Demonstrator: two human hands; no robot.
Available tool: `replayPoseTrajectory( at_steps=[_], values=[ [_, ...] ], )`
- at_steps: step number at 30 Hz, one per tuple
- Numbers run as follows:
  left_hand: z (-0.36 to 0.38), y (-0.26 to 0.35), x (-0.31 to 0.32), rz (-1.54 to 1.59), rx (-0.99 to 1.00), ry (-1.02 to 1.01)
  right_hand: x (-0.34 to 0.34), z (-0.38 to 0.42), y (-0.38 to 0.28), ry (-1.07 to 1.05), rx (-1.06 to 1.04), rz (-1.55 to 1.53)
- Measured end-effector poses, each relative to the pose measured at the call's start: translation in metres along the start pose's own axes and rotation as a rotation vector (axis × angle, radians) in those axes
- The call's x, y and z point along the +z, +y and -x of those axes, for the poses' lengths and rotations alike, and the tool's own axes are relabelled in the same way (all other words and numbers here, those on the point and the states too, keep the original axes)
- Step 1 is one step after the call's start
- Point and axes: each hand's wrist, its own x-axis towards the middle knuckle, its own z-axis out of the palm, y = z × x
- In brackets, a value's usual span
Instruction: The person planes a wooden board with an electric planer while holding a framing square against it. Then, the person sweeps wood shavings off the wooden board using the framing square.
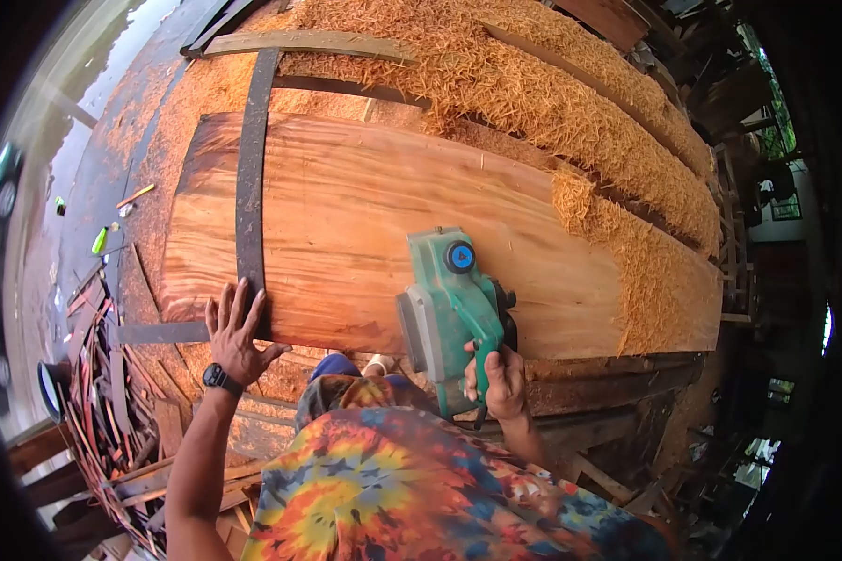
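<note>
My right hand (pixel 501 381) is wrapped round the rear handle of a green electric planer (pixel 447 280) with a blue-capped front knob. The planer rests on a wide wooden slab (pixel 346 224), near its front edge. My left hand (pixel 237 327), with a black watch (pixel 221 378) on the wrist, lies with fingers spread at the slab's near edge. Its fingertips touch the lower end of a dark flat bar (pixel 252 178) that crosses the slab. Shavings (pixel 650 271) cover the slab's right end. The planer's underside is hidden.
Thick shavings (pixel 552 93) lie over beams behind the slab. Scrap wood strips (pixel 112 411) are piled at the lower left. A second dark bar (pixel 164 333) sticks out left of my left hand. A vehicle (pixel 0 280) stands on the road at far left.
</note>
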Motion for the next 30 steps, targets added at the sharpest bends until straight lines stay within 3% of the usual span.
replayPoseTrajectory(
  at_steps=[4, 13, 17, 21, 26, 30],
  values=[
    [0.0, 0.002, -0.001, -0.007, -0.006, 0.0, 0.001, -0.054, -0.013, -0.015, -0.034, 0.061],
    [0.002, 0.005, 0.0, -0.031, -0.005, 0.02, 0.02, -0.267, -0.062, -0.01, -0.117, 0.081],
    [0.004, 0.007, 0.001, -0.03, -0.024, 0.015, 0.019, -0.278, -0.062, -0.047, -0.161, 0.038],
    [0.004, 0.007, 0.003, -0.043, -0.023, 0.02, 0.017, -0.189, -0.042, -0.04, -0.075, 0.026],
    [0.002, 0.008, 0.0, -0.058, -0.024, -0.004, 0.024, -0.033, -0.001, -0.029, -0.118, 0.081],
    [0.001, 0.002, 0.005, -0.081, 0.002, 0.003, 0.028, 0.032, 0.016, -0.04, 0.035, 0.011]
  ],
)
